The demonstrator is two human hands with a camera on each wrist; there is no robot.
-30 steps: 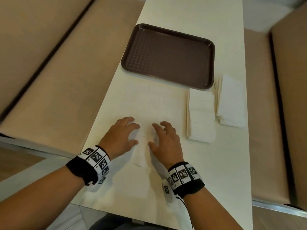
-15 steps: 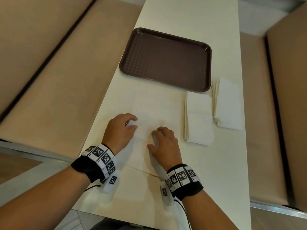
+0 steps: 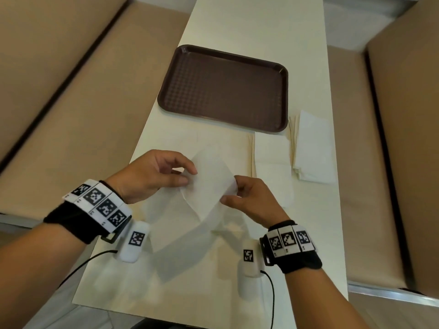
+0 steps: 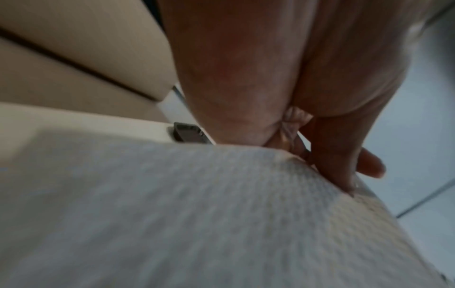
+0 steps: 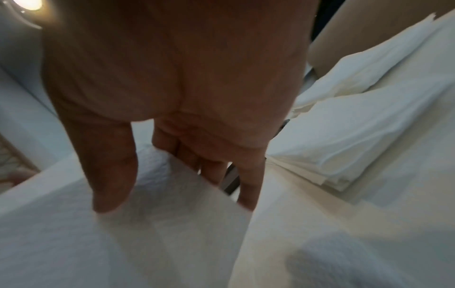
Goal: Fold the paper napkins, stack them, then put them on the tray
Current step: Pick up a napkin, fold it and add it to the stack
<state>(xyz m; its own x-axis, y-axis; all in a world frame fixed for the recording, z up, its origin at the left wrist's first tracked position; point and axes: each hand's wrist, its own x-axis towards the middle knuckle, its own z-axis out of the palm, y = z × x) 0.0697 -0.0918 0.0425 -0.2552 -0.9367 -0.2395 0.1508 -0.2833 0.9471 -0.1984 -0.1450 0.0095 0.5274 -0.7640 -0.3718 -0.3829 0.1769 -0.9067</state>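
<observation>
In the head view the left hand [image 3: 152, 174] and the right hand [image 3: 251, 198] are lifting one napkin [image 3: 209, 181] off the table [image 3: 237, 20], each pinching a side edge between thumb and curled fingers, so the sheet is sagging between them. Past the right fingers two piles [image 3: 270, 167] of napkins are lying side by side, the nearer one just beside that hand; whether they are folded stock or finished ones I cannot tell. The tray [image 3: 225, 89] is lying beyond both hands, bare, so by my reading the folding is only getting under way and the stacking and loading are not yet done. In the left wrist view the fingers [image 4: 344, 155] are curling onto the napkin [image 4: 172, 214] at its far edge, blurred. In the right wrist view the thumb [image 5: 110, 171] is pressing on top of the napkin [image 5: 147, 243] and the fingers [image 5: 216, 165] are reaching behind its edge; the piles [image 5: 357, 126] are sitting just to their right.
</observation>
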